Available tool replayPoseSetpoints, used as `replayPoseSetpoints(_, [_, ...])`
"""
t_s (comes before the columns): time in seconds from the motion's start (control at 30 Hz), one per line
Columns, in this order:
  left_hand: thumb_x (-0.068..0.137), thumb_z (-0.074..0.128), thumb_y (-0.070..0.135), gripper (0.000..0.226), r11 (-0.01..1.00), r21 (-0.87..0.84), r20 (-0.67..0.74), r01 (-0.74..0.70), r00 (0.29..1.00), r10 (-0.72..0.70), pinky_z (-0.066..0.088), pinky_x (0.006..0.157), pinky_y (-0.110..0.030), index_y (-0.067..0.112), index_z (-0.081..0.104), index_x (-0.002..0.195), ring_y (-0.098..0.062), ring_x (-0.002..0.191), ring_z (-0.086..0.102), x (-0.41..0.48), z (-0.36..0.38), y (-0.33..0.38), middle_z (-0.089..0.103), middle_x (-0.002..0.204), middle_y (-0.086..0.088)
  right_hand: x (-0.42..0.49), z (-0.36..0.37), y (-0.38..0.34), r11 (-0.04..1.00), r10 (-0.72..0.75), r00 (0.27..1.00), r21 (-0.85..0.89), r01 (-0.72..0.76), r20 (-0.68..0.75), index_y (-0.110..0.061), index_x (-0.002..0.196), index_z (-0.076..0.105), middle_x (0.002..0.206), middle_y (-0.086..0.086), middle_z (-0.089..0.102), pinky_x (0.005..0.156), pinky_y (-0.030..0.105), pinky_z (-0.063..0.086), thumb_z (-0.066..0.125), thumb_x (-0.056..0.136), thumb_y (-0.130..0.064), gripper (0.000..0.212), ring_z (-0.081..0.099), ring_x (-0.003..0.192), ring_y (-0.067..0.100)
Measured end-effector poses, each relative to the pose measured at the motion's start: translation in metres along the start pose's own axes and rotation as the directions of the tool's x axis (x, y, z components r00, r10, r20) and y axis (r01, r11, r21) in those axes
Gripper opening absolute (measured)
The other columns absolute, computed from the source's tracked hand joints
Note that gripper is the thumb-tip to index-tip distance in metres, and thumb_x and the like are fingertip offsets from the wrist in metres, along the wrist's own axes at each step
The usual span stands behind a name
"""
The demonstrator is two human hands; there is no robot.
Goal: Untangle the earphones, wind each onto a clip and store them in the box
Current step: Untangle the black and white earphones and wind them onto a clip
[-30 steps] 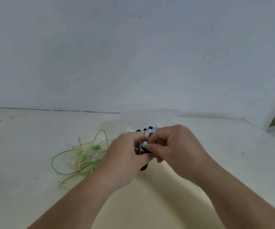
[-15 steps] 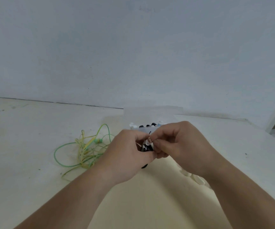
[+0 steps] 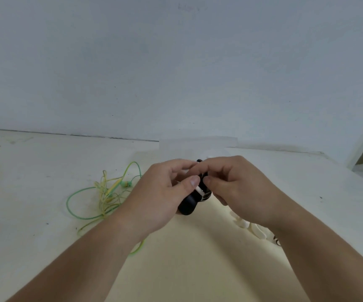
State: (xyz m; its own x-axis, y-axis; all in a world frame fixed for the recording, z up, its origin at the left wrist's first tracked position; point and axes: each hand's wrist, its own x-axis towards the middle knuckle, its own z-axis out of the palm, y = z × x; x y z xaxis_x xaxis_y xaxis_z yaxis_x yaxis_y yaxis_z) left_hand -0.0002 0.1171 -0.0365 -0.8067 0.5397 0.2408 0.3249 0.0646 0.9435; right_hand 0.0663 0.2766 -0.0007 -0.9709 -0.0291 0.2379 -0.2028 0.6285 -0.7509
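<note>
Two hands are joined above the table [image 3: 23,192]: a black clip [image 3: 188,204] is gripped in the left hand [image 3: 161,192], and a white cord [image 3: 199,190] on it is pinched by the right hand [image 3: 237,186]. Green-yellow earphones [image 3: 102,197] are seen tangled left of the clip, and a clear box [image 3: 198,147] just behind it.
</note>
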Motion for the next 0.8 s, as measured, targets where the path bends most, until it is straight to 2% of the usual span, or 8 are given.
replayPoseSetpoints(0.07, [0.096, 0.064, 0.017, 0.023, 1.000, -0.020, -0.014, 0.007, 1.000, -0.007, 0.054, 0.087, -0.063, 0.034, 0.067, 0.111, -0.030, 0.096, 0.070, 0.000, 0.001, 0.002, 0.076, 0.095, 0.001, -0.001, -0.002, -0.002, 1.000, 0.016, 1.000, -0.004, -0.016, 0.027, -0.021, 0.094, 0.076, 0.056, -0.014, 0.056, 0.052, 0.010, 0.034, 0.049, 0.095, 0.001, 0.034, 0.046, 0.048, 0.002])
replayPoseSetpoints(0.13, [0.095, 0.064, 0.016, 0.020, 0.999, -0.039, -0.023, 0.017, 1.000, -0.017, 0.054, 0.085, -0.064, 0.030, 0.065, 0.110, -0.032, 0.096, 0.070, -0.001, 0.001, 0.004, 0.075, 0.093, 0.000, -0.001, -0.001, -0.001, 0.999, 0.014, 1.000, -0.033, -0.014, 0.013, -0.025, 0.090, 0.076, 0.059, -0.002, 0.057, 0.054, 0.019, 0.037, 0.052, 0.093, -0.004, 0.032, 0.045, 0.050, 0.006])
replayPoseSetpoints(0.2, [0.095, 0.064, 0.015, 0.013, 0.998, -0.064, -0.027, 0.028, 0.999, -0.030, 0.054, 0.084, -0.064, 0.023, 0.065, 0.105, -0.033, 0.095, 0.069, -0.002, 0.001, 0.005, 0.075, 0.092, -0.002, 0.000, 0.001, 0.001, 0.998, 0.011, 1.000, -0.056, -0.012, -0.019, -0.029, 0.087, 0.073, 0.064, 0.006, 0.057, 0.055, 0.026, 0.043, 0.056, 0.091, -0.009, 0.027, 0.053, 0.054, 0.012])
replayPoseSetpoints(0.33, [0.097, 0.061, 0.013, 0.006, 0.996, -0.087, -0.026, 0.031, 0.999, -0.033, 0.058, 0.078, -0.060, 0.018, 0.063, 0.099, -0.026, 0.086, 0.067, -0.003, 0.001, 0.007, 0.075, 0.090, -0.004, 0.000, 0.004, 0.003, 0.999, 0.024, 0.999, -0.021, -0.025, -0.042, -0.026, 0.088, 0.071, 0.058, -0.007, 0.055, 0.063, 0.032, 0.055, 0.057, 0.092, -0.009, 0.023, 0.069, 0.058, 0.011])
replayPoseSetpoints(0.43, [0.099, 0.057, 0.011, 0.005, 0.992, -0.121, -0.026, 0.041, 0.999, -0.045, 0.062, 0.070, -0.051, 0.016, 0.059, 0.098, -0.024, 0.085, 0.069, -0.003, 0.001, 0.007, 0.075, 0.090, -0.005, 0.001, 0.005, 0.004, 0.999, 0.020, 0.997, 0.036, -0.017, -0.077, -0.021, 0.088, 0.069, 0.057, -0.006, 0.057, 0.059, 0.025, 0.056, 0.059, 0.091, -0.007, 0.018, 0.072, 0.059, 0.015])
replayPoseSetpoints(0.57, [0.099, 0.056, 0.012, 0.006, 0.985, -0.167, -0.040, 0.042, 0.998, -0.049, 0.062, 0.066, -0.045, 0.016, 0.059, 0.096, -0.027, 0.089, 0.068, -0.003, 0.002, 0.006, 0.074, 0.093, -0.009, 0.000, 0.004, 0.002, 0.997, 0.001, 0.995, 0.072, 0.005, -0.095, -0.019, 0.091, 0.067, 0.061, 0.001, 0.062, 0.060, 0.027, 0.056, 0.062, 0.091, -0.007, 0.013, 0.072, 0.060, 0.017])
replayPoseSetpoints(0.67, [0.100, 0.054, 0.011, 0.016, 0.967, -0.252, -0.114, 0.047, 0.990, -0.078, 0.061, 0.066, -0.043, 0.019, 0.068, 0.099, -0.028, 0.089, 0.067, -0.002, 0.001, 0.007, 0.071, 0.096, -0.012, 0.000, 0.005, 0.002, 0.998, -0.038, 0.987, 0.046, 0.046, -0.156, -0.023, 0.090, 0.062, 0.068, 0.004, 0.062, 0.061, 0.028, 0.055, 0.073, 0.084, -0.011, 0.018, 0.068, 0.060, 0.014])
replayPoseSetpoints(0.8, [0.101, 0.051, 0.011, 0.026, 0.934, -0.355, -0.117, 0.030, 0.990, -0.076, 0.061, 0.071, -0.042, 0.021, 0.074, 0.102, -0.022, 0.087, 0.068, -0.001, 0.001, 0.013, 0.070, 0.103, -0.013, 0.000, 0.009, 0.004, 1.000, -0.018, 0.971, -0.001, 0.018, -0.238, -0.023, 0.072, 0.063, 0.055, -0.011, 0.054, 0.049, 0.019, 0.036, 0.083, 0.076, -0.027, 0.021, 0.044, 0.048, 0.005])
